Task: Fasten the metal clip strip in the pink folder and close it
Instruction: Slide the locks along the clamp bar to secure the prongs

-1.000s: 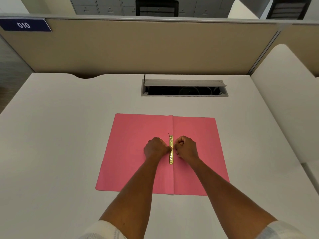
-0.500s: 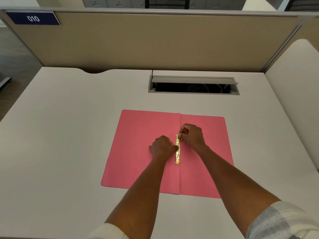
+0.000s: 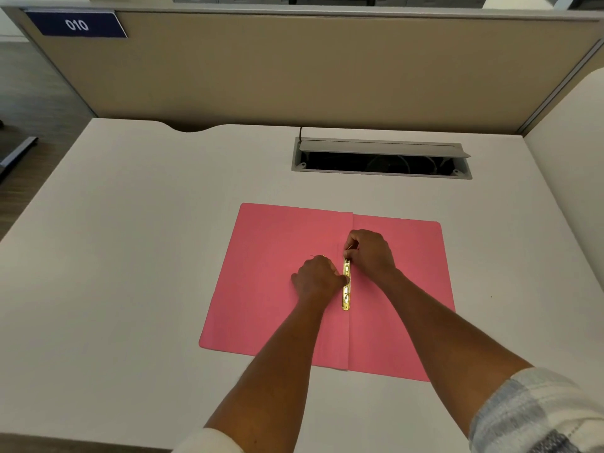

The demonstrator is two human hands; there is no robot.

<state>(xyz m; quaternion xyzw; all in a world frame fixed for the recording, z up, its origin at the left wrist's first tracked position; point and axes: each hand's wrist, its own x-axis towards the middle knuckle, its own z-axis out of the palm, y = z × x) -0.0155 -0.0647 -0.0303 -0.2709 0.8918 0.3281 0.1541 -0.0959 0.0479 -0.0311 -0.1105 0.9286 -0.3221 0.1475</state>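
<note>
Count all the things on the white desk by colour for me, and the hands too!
Pink: 1, the pink folder
Gold: 1, the metal clip strip
Hands: 2, the left hand and the right hand
Total: 4

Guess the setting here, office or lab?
Most likely an open-plan office cubicle. A tan partition with a numbered plate "010" backs the white desk, which has a cable hatch with its lid propped open. Filing cabinets seem to stand behind.

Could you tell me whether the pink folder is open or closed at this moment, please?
Open. The pink folder lies spread flat on the desk, both covers showing, with the metal clip strip exposed along the centre fold.
</note>
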